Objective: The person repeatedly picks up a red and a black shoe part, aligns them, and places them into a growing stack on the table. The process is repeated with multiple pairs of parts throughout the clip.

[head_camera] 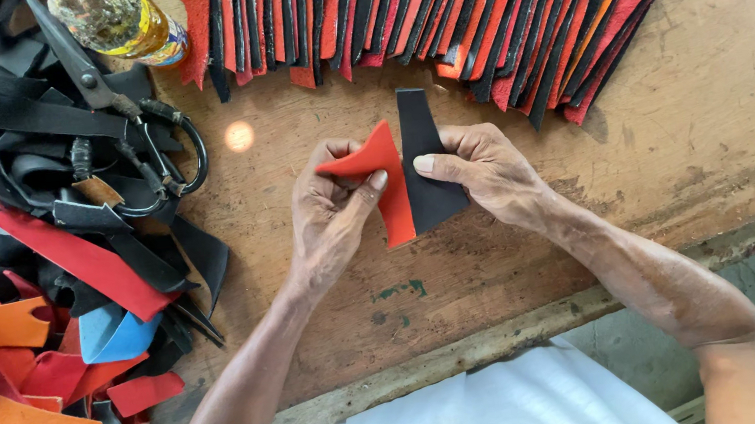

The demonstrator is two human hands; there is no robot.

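left hand [329, 215]: pinches the red piece [381, 179]; thumb on top, fingers curled behind it; clamped, not loose
right hand [483, 173]: pinches the black piece [425, 174]; thumb pressed on its face near the inner edge; clamped too
pieces in hand: 2; one red, one black; edges touching, held side by side just above the wooden table [722, 110], centre of view
fanned row [432, 15]: red, black and orange cut pieces overlapping along the far edge; too many and too overlapped to count
scissors [109, 100]: 1 pair; black handles; lying on the scrap pile [38, 276] at left
scrap pile: black, red, orange strips; 1 blue piece [115, 335]
bottle [119, 19]: 1; top left, partly cut off
white sheet [501, 409]: 1; near edge, below the hands
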